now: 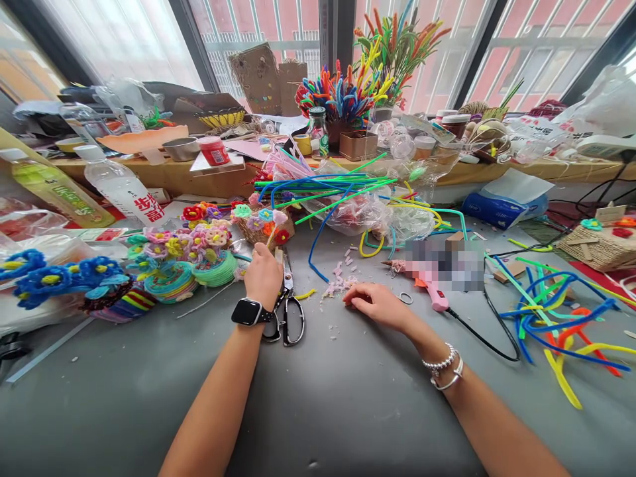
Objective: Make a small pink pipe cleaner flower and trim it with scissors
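My left hand (264, 270) is closed in a pinch on the thin stem of a pale pink fuzzy flower (279, 217), held up against a small woven basket (246, 228) of pipe-cleaner flowers. Just right of that wrist lie black-handled scissors (293, 321), partly hidden by the hand. My right hand (372, 303) rests on the grey table, fingers loosely bent and holding nothing visible. Beside its fingertips is a small heap of pale pink clippings (339, 285). A pink glue gun (431, 286) lies to its right, close to a small metal ring (406, 298).
Pots of fuzzy flowers (213, 268) and bottles (124, 185) crowd the left. Loose pipe cleaners (561, 318) lie right, with a black cord (477, 332) curving nearby. Behind are a plastic-wrapped bundle (348, 205), a blue tissue pack (501, 202) and a cluttered ledge (169, 172).
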The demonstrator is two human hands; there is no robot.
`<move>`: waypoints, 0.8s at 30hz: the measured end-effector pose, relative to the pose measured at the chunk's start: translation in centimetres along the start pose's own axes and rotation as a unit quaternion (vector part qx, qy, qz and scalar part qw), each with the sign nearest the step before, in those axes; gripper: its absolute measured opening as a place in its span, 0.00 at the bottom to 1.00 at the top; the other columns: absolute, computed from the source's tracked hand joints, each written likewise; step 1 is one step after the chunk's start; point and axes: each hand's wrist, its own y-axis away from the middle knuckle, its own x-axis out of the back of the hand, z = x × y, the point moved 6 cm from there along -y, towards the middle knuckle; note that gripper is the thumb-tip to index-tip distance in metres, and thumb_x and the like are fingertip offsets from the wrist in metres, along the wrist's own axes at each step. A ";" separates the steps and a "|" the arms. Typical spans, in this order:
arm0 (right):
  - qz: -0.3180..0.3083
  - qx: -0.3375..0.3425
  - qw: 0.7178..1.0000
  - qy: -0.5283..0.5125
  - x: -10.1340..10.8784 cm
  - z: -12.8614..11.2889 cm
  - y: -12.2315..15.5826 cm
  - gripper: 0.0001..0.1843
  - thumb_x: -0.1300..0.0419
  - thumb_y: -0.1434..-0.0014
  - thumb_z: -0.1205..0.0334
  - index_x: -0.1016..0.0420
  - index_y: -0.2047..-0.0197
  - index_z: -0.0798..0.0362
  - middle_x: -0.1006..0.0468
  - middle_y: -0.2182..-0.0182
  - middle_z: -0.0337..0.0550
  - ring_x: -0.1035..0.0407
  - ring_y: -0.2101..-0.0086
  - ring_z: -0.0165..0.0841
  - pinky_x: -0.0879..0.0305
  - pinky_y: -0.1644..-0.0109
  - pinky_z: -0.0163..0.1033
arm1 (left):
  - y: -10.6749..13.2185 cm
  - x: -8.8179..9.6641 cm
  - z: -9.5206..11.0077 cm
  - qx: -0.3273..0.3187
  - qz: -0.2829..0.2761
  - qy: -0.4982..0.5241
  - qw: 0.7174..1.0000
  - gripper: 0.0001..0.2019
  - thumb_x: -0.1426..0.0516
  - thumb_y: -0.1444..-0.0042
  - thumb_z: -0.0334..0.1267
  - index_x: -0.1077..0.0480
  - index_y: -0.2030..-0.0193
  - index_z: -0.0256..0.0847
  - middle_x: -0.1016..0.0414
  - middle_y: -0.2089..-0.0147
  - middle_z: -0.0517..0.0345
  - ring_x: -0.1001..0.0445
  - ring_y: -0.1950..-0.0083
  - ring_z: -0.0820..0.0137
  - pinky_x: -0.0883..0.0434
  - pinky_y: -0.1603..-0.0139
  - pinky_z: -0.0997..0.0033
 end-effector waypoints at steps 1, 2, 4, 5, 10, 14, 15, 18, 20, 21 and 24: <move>0.001 0.000 1.000 0.000 0.0 0.0 0.0 0.13 0.51 0.50 0.71 0.26 0.66 0.56 0.23 0.67 0.44 0.30 0.67 0.31 0.37 0.61 0.36 | -0.1 -0.3 0.0 -0.001 -0.004 0.004 1.000 0.17 0.49 0.53 0.33 0.45 0.56 0.27 0.31 0.59 0.33 0.28 0.60 0.54 0.33 0.70 0.66; 0.001 0.000 1.000 0.001 0.0 0.1 0.0 0.13 0.51 0.50 0.71 0.26 0.66 0.56 0.24 0.67 0.44 0.31 0.67 0.31 0.37 0.62 0.36 | -0.2 -0.6 -0.1 -0.003 -0.010 0.009 1.000 0.18 0.49 0.53 0.33 0.45 0.56 0.27 0.31 0.59 0.33 0.28 0.59 0.54 0.33 0.69 0.66; 0.003 0.001 1.000 0.000 0.0 0.1 -0.1 0.13 0.51 0.50 0.71 0.26 0.67 0.55 0.24 0.67 0.43 0.31 0.67 0.32 0.37 0.61 0.36 | -0.4 -0.9 -0.2 -0.008 -0.017 0.018 1.000 0.18 0.49 0.54 0.31 0.45 0.56 0.26 0.30 0.59 0.32 0.28 0.59 0.54 0.33 0.68 0.65; 0.004 0.003 1.000 0.000 0.0 0.1 -0.1 0.13 0.51 0.50 0.71 0.26 0.67 0.55 0.24 0.67 0.43 0.31 0.67 0.32 0.37 0.61 0.37 | -0.4 -1.1 -0.2 -0.011 -0.021 0.021 1.000 0.17 0.49 0.54 0.30 0.45 0.56 0.26 0.30 0.60 0.32 0.28 0.59 0.54 0.33 0.67 0.65; 0.008 0.015 1.000 -0.013 0.1 -0.8 0.3 0.12 0.51 0.48 0.71 0.28 0.65 0.56 0.24 0.66 0.44 0.30 0.66 0.31 0.37 0.61 0.36 | -0.4 -1.1 -0.9 0.006 -0.029 0.031 0.999 0.16 0.49 0.54 0.28 0.45 0.56 0.28 0.27 0.65 0.36 0.27 0.63 0.54 0.33 0.69 0.65; -0.074 0.056 0.994 -0.065 -0.8 -2.1 0.8 0.10 0.49 0.47 0.68 0.28 0.64 0.55 0.24 0.67 0.42 0.30 0.67 0.30 0.36 0.63 0.33 | -0.1 -0.2 -1.4 0.032 -0.013 0.030 0.999 0.16 0.49 0.53 0.31 0.45 0.56 0.28 0.27 0.65 0.36 0.27 0.64 0.52 0.34 0.71 0.63; -0.084 0.065 0.993 -0.060 -1.0 -2.3 0.9 0.09 0.49 0.47 0.67 0.28 0.65 0.55 0.24 0.67 0.42 0.30 0.67 0.30 0.36 0.63 0.33 | 0.1 0.2 -1.5 0.035 -0.004 0.028 0.999 0.16 0.49 0.52 0.31 0.45 0.56 0.28 0.27 0.65 0.36 0.27 0.64 0.52 0.34 0.71 0.63; -0.043 0.073 0.996 -0.008 -0.8 -2.4 0.8 0.08 0.47 0.47 0.65 0.27 0.67 0.56 0.24 0.70 0.43 0.32 0.70 0.30 0.38 0.65 0.34 | 0.6 1.5 -1.4 0.036 0.026 0.037 0.998 0.14 0.49 0.52 0.32 0.44 0.58 0.30 0.27 0.67 0.37 0.27 0.66 0.51 0.35 0.73 0.64; -0.002 0.078 0.997 0.011 -0.4 -2.4 0.6 0.10 0.47 0.45 0.62 0.26 0.71 0.56 0.25 0.73 0.42 0.33 0.71 0.30 0.39 0.66 0.34 | 1.0 2.5 -1.5 0.035 0.045 0.058 0.997 0.14 0.48 0.53 0.33 0.44 0.59 0.32 0.27 0.68 0.39 0.27 0.67 0.50 0.36 0.75 0.64; 0.011 0.082 0.997 0.009 -0.2 -2.5 0.6 0.13 0.47 0.45 0.61 0.27 0.74 0.56 0.25 0.74 0.42 0.33 0.71 0.30 0.40 0.66 0.34 | 1.2 2.9 -1.5 0.030 0.053 0.072 0.996 0.13 0.47 0.53 0.33 0.45 0.60 0.33 0.27 0.68 0.41 0.27 0.68 0.50 0.36 0.75 0.64; 0.043 0.091 0.995 -0.002 0.2 -2.7 0.6 0.19 0.49 0.43 0.58 0.29 0.81 0.56 0.26 0.76 0.42 0.33 0.72 0.30 0.40 0.64 0.35 | 1.9 4.1 -1.8 0.031 0.074 0.119 0.990 0.12 0.46 0.54 0.35 0.46 0.64 0.39 0.27 0.70 0.46 0.27 0.69 0.53 0.37 0.76 0.65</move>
